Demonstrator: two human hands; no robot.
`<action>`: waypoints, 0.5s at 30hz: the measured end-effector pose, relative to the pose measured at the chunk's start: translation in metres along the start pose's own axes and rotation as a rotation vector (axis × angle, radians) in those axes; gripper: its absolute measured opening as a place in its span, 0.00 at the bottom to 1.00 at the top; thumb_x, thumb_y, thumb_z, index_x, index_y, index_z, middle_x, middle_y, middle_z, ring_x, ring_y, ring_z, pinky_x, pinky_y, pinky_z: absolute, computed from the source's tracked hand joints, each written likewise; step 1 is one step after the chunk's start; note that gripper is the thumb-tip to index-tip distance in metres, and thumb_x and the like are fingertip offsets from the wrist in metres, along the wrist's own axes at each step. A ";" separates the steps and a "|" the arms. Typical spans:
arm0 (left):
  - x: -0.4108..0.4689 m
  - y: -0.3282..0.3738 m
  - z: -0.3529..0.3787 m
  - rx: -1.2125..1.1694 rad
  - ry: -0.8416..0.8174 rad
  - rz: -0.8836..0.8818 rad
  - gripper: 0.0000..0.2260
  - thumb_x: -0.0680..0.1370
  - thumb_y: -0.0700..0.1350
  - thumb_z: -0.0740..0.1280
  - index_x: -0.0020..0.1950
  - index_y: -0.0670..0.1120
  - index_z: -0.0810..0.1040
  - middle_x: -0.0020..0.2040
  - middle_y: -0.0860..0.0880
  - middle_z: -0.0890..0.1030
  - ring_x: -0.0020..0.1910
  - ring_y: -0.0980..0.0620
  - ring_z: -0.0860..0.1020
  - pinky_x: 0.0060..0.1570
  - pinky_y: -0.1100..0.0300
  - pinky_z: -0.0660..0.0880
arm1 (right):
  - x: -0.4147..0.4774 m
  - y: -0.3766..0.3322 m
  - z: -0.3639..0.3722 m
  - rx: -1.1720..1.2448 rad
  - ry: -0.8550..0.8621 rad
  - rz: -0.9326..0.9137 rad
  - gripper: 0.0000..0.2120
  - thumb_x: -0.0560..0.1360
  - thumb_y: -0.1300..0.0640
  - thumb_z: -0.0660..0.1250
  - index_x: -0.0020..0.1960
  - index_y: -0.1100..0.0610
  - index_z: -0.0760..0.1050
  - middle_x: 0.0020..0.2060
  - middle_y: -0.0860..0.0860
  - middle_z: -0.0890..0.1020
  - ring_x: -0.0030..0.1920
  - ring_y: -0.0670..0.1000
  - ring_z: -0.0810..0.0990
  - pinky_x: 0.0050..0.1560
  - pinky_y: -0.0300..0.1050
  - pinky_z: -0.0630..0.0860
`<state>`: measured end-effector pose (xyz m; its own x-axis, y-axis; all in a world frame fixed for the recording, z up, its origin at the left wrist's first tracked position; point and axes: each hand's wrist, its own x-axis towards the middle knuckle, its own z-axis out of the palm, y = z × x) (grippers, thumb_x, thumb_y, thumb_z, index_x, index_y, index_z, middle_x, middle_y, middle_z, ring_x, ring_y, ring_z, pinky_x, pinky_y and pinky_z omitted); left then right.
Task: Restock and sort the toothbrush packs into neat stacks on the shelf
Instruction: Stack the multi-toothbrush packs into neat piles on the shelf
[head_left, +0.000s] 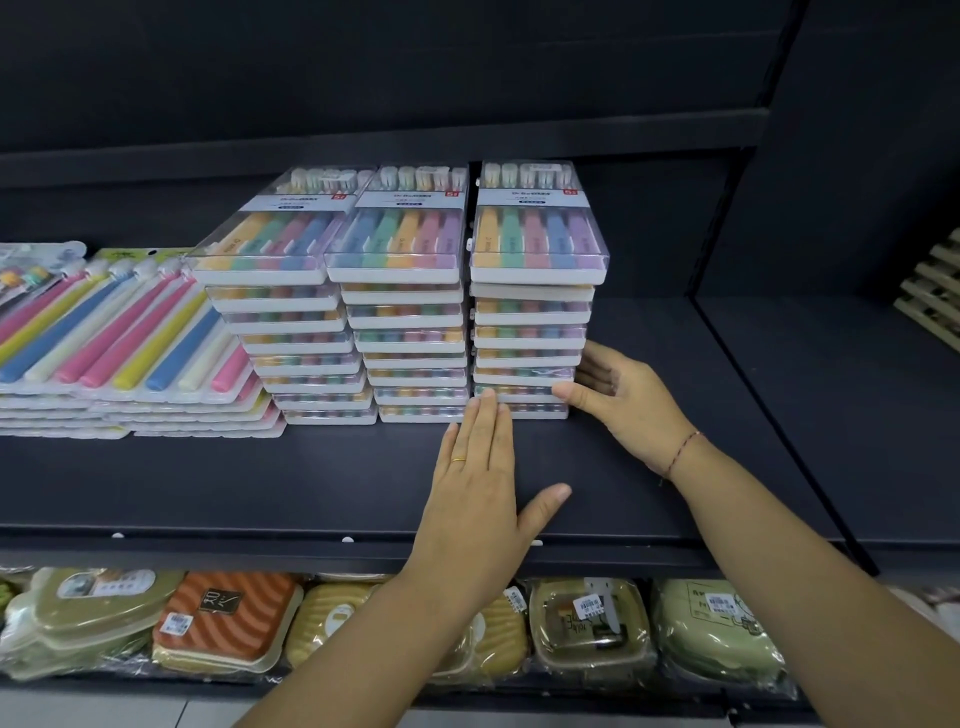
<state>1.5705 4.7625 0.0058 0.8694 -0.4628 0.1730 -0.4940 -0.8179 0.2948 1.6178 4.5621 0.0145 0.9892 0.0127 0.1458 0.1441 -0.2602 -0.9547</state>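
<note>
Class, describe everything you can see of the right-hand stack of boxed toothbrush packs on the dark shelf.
The right-hand stack holds about eight clear-lidded, white-based plastic boxes lying flat, slightly uneven at the front. The top box shows five pastel toothbrushes, heads to the back, under a white label. It stands on the dark shelf, just apart from the middle stack. The left hand lies flat, fingertips at its bottom front; the right hand touches its lower right side.

The toothbrush packs (537, 244) have clear, glossy plastic lids over white trays. Beneath them the shelf (311, 478) looks matt, smooth and dark. Below the shelf, soap boxes (228, 621) sit in shiny wrap.
</note>
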 end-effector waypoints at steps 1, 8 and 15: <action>0.000 0.000 0.000 0.007 0.007 0.003 0.50 0.65 0.75 0.23 0.78 0.45 0.36 0.79 0.49 0.37 0.77 0.54 0.35 0.70 0.62 0.29 | 0.000 0.000 0.000 -0.001 -0.002 0.005 0.30 0.75 0.59 0.71 0.74 0.55 0.67 0.67 0.48 0.76 0.65 0.41 0.75 0.67 0.35 0.70; 0.002 0.002 -0.008 0.011 0.087 0.035 0.46 0.73 0.73 0.31 0.80 0.42 0.49 0.80 0.46 0.52 0.79 0.50 0.49 0.73 0.60 0.39 | -0.002 -0.002 -0.003 -0.041 -0.035 0.020 0.32 0.74 0.53 0.72 0.75 0.52 0.65 0.69 0.46 0.74 0.68 0.42 0.72 0.71 0.46 0.68; 0.025 -0.018 -0.029 0.079 0.601 0.095 0.27 0.83 0.57 0.55 0.75 0.42 0.67 0.76 0.41 0.65 0.75 0.43 0.61 0.74 0.49 0.55 | 0.004 -0.027 0.013 -0.017 0.053 -0.051 0.41 0.73 0.32 0.62 0.79 0.43 0.48 0.76 0.42 0.61 0.75 0.42 0.62 0.75 0.53 0.62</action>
<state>1.6014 4.7754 0.0320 0.6550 -0.2799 0.7018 -0.5473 -0.8162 0.1853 1.6188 4.5818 0.0372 0.9778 -0.0251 0.2079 0.1930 -0.2772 -0.9412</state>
